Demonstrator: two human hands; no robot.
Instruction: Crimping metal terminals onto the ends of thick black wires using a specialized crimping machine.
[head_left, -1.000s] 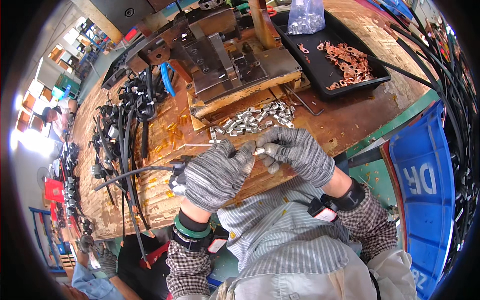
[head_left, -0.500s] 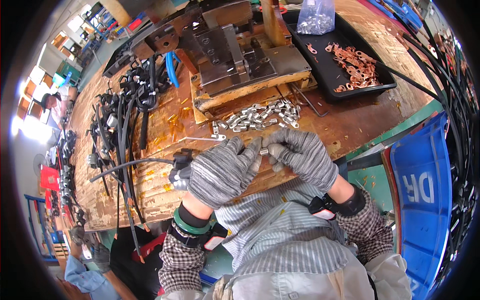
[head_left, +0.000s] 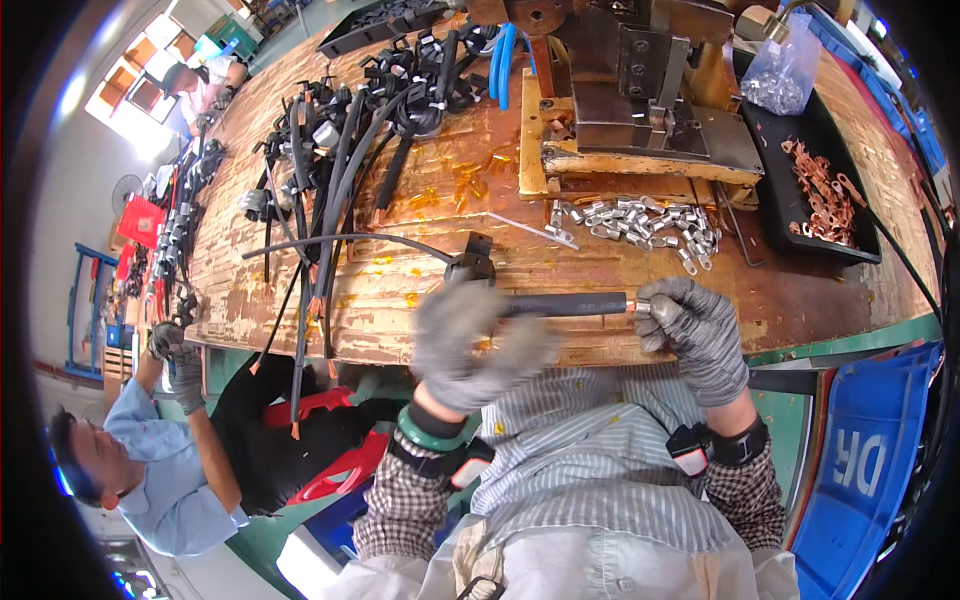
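A thick black cable (head_left: 570, 304) lies crosswise in front of me at the table's near edge. Its right end shows a little bare copper, and a silver cable lug (head_left: 641, 306) sits at that end. My right hand (head_left: 695, 325), in a grey knitted glove, pinches the lug between thumb and fingers. Gloved too, my left hand (head_left: 480, 345) is smeared by motion near the cable's other end, so its grip does not show. Just beyond it is a black connector (head_left: 472, 262) with a thinner cable. Loose silver lugs (head_left: 650, 222) lie in a pile beyond my right hand.
A metal press (head_left: 640, 120) stands behind the lugs. To its right, a black tray (head_left: 850, 252) holds copper lugs (head_left: 820, 190) and a plastic bag (head_left: 785, 75). Black cables (head_left: 345, 170) heap at left. A blue crate (head_left: 860, 430) stands right. A co-worker (head_left: 165, 450) sits at left.
The lug, earlier between both hands, is now at the cable's end in my right hand. The cable has come in front of me. My view has shifted left.
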